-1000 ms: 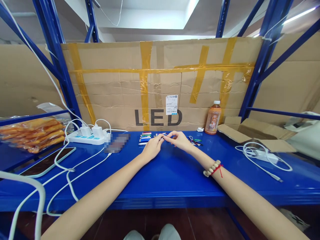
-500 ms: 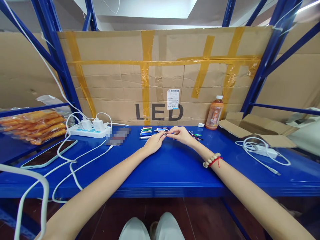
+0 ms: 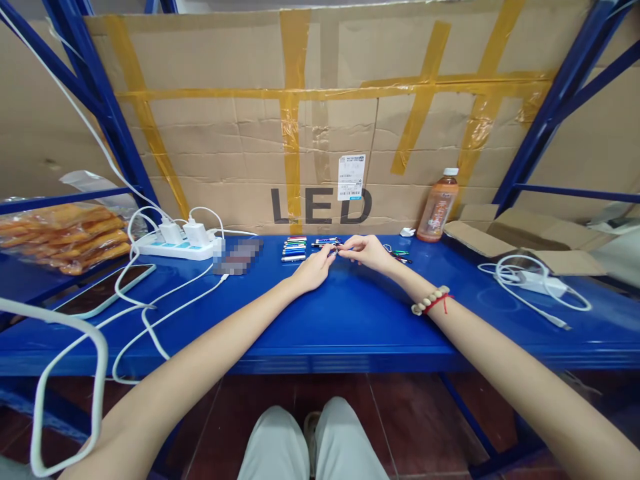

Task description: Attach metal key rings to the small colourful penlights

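My left hand [image 3: 314,268] and my right hand [image 3: 367,251] meet above the blue shelf top [image 3: 350,313], both pinched on one small thin stick-like item [image 3: 336,251] held between their fingertips. It is too small to name. A row of several similar small coloured cylinders [image 3: 293,247] lies just behind my left hand, and a few more pieces [image 3: 400,255] lie right of my right hand. A bead bracelet with a red string [image 3: 430,301] is on my right wrist.
A white power strip [image 3: 173,247] with chargers and white cables sits at the left, beside a phone [image 3: 103,291] and orange packets [image 3: 65,237]. An orange drink bottle [image 3: 439,206], an open cardboard box [image 3: 525,237] and a white charger with cable [image 3: 537,285] stand at the right. Taped cardboard marked LED backs the shelf.
The camera has tilted downward, so my knees show and the shelf sits higher in view. Both hands stay together on the small item, hardly moved.
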A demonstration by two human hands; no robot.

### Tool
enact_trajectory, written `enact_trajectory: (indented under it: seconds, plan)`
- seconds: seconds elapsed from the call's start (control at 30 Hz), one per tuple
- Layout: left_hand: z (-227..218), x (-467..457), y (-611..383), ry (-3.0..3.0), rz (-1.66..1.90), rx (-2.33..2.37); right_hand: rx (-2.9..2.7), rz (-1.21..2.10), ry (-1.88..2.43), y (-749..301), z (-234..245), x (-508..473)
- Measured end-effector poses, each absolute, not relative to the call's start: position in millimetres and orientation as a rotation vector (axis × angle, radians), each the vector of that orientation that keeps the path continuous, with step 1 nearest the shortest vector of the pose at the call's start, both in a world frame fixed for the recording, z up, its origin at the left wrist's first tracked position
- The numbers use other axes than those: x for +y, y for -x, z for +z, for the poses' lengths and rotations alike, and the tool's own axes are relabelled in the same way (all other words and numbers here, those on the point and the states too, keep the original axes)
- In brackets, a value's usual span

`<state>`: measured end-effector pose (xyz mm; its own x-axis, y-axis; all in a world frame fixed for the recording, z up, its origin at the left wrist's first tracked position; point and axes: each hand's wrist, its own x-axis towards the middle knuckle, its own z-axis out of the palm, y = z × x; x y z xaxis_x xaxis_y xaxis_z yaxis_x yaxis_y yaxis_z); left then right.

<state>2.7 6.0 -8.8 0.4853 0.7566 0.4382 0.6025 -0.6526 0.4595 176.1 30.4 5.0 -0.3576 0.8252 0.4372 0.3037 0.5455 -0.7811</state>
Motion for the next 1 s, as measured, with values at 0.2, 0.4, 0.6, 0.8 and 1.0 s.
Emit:
enact_trajectory:
  seconds: [0.2, 0.4, 0.6, 0.8, 1.0]
  plan:
    - [-8.2, 5.5, -3.6, -2.502, 0.910, 1.167, -1.957, 0.771, 0.885, -177.8, 7.4, 28.7]
    - [-7.8, -1.5, -2.4, -2.560, 0.815, 1.147, -1.974, 0.833, 0.884, -180.8, 7.5, 25.2]
    - [-3.0, -10.5, -2.7, -2.593, 0.728, 1.147, -2.029, 0.817, 0.844, -183.0, 8.0, 24.4]
    - [-0.3, -14.4, -3.3, -2.591, 0.768, 1.127, -2.058, 0.760, 0.776, -183.0, 7.8, 24.2]
    - [-3.0, -10.6, -3.1, -2.630, 0.813, 1.147, -2.058, 0.701, 0.766, -181.7, 9.4, 21.4]
